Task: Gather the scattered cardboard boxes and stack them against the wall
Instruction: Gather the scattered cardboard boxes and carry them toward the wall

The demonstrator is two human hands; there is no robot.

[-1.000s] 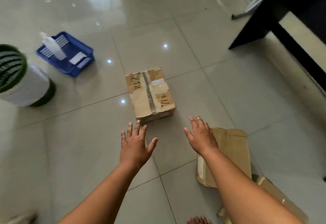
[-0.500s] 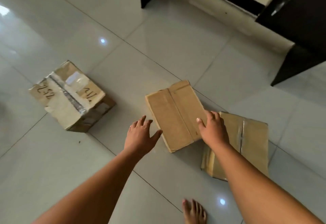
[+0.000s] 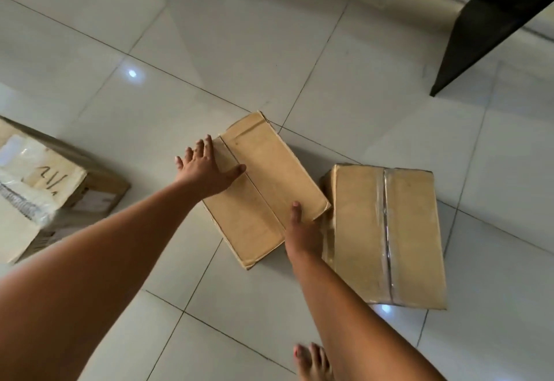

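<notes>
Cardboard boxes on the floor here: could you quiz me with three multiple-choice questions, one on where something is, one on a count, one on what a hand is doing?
1. Where is the box with handwritten marks?
A. far left
B. far right
C. on top of another box

2. How many cardboard boxes show?
A. one
B. three
C. five

3. What is the left hand doing?
A. hanging idle
B. touching the middle box
C. holding a bottle

Answers:
1 A, it lies at the left edge.
2 B, the marked, middle and taped box.
3 B, its fingers lie on the box's far left edge; the right hand is at the near corner.
</notes>
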